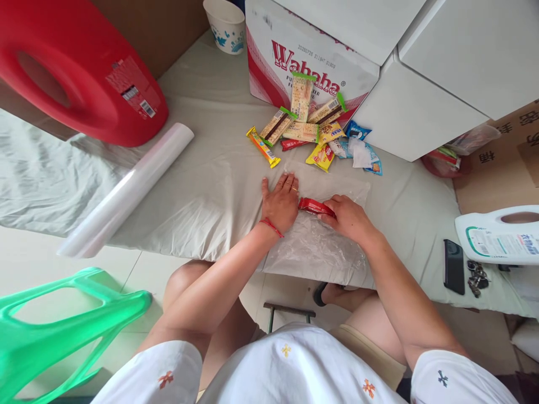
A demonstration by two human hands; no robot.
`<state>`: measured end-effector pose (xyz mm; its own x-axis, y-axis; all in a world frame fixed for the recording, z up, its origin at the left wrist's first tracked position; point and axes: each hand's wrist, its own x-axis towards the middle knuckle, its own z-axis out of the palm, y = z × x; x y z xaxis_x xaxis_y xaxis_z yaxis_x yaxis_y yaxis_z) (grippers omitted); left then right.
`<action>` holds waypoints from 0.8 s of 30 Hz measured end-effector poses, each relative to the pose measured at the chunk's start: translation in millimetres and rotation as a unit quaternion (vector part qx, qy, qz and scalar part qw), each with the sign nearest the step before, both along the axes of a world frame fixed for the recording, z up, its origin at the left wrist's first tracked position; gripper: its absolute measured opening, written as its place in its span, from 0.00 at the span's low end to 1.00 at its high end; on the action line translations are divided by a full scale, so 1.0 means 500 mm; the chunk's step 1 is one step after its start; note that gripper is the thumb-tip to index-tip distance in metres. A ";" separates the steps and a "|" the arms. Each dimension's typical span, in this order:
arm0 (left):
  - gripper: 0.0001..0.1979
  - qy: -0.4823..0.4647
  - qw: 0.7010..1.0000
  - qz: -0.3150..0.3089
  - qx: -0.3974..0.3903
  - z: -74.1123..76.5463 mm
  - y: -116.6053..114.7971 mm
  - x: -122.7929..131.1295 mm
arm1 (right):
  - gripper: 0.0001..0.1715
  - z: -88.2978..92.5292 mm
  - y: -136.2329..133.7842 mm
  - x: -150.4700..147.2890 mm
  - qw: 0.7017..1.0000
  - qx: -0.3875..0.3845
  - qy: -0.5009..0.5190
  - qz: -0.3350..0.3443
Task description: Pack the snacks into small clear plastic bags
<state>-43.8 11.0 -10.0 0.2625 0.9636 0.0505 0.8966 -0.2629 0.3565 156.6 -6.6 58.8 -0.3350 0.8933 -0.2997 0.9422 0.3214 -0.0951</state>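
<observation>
My left hand [281, 203] lies flat, fingers stretched out, on the left edge of a clear plastic sheet [320, 247] spread over the cloth. In my right hand [347, 217] is a small red snack packet [314, 206], gripped at its right end just above the sheet. The packet's left end comes close to my left hand. Beyond both hands is a loose pile of wrapped snacks: green-ended bars [278, 124], an orange-yellow bar [263, 147], a yellow packet [320, 157] and blue-and-white packets [360, 151].
A roll of clear film [130, 188] lies at left, beside a big red jug [96, 67]. Behind the snacks stands a Wahaha carton [269, 62], with a paper cup [227, 28] nearby. To the right are a phone [454, 266], keys [477, 278] and a white bottle [497, 235]. A green stool [63, 331] stands lower left.
</observation>
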 end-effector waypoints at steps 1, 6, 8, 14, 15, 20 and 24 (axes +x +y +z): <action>0.31 0.001 1.000 0.000 -0.001 0.000 0.000 0.000 | 0.18 0.000 -0.001 -0.002 1.000 0.002 -0.006 -0.003; 0.31 0.005 1.000 0.000 -0.002 -0.002 0.000 0.001 | 0.20 0.003 -0.007 -0.007 1.000 0.010 -0.019 0.005; 0.31 0.003 1.000 0.000 0.001 -0.004 0.000 0.001 | 0.18 0.002 -0.008 -0.007 1.000 0.010 -0.016 0.003; 0.31 0.000 1.000 -0.002 0.006 -0.006 0.000 0.000 | 0.16 0.000 -0.007 -0.002 1.000 -0.005 -0.010 -0.004; 0.31 0.001 1.000 -0.002 0.006 -0.006 -0.001 0.000 | 0.17 0.004 -0.003 -0.004 1.000 -0.004 0.004 -0.002; 0.30 0.003 1.000 -0.003 0.002 -0.004 -0.002 -0.001 | 0.19 0.034 0.075 -0.080 0.995 0.065 0.069 -0.004; 0.30 0.003 1.000 -0.009 -0.006 -0.003 -0.002 -0.002 | 0.24 0.021 0.181 -0.218 0.992 0.103 0.078 -0.007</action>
<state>-44.7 10.0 -11.6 0.2808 0.9591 0.0371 0.8935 -0.2753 0.3546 47.5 84.0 69.3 -0.3498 0.9351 -0.0563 0.9256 0.3357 -0.1750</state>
